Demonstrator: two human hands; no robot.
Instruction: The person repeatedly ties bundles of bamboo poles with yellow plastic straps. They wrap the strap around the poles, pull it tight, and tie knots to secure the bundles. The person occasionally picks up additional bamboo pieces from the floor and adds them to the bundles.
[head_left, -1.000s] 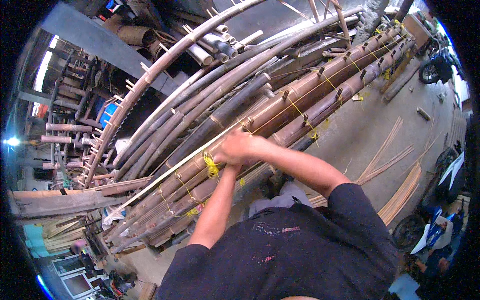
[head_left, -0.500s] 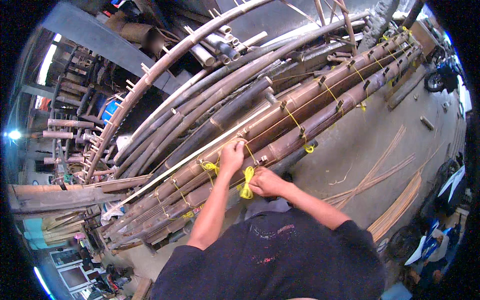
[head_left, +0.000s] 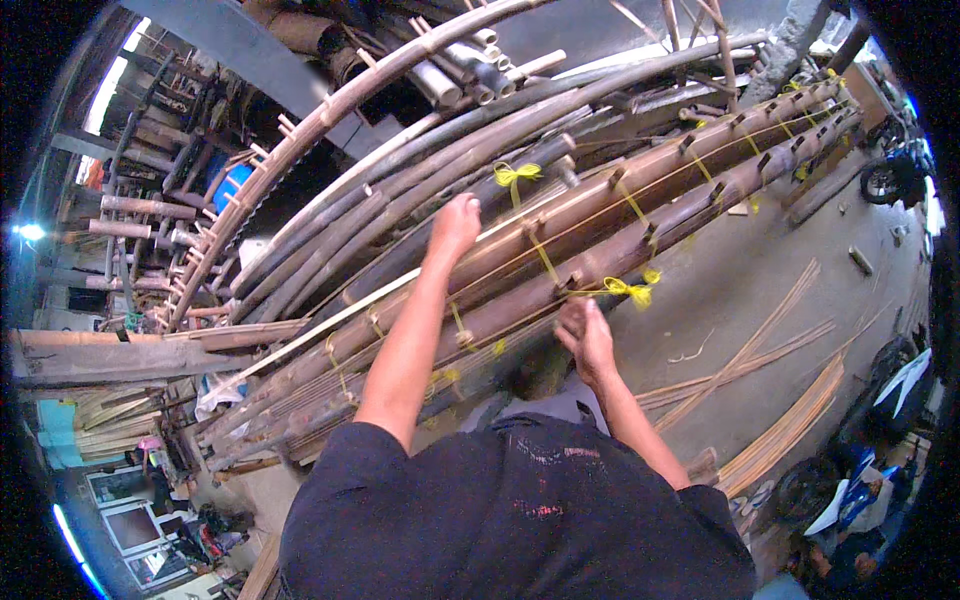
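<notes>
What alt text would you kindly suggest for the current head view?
Someone's left hand hovers over long bamboo poles tied with yellow cord; the right hand is beside a looped yellow bundle. Thin bamboo strips lie on the floor.

We cannot tell whether the blurred right hand point(head_left: 590, 342) touches the yellow string point(head_left: 638, 293), nor what, if anything, the left hand point(head_left: 456, 226) hides; the top edge cuts off the curved pole point(head_left: 350, 97).

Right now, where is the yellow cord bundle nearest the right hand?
In the head view, the yellow cord bundle is right of centre, just above and right of the right hand, beside a brown bamboo pole.
</notes>
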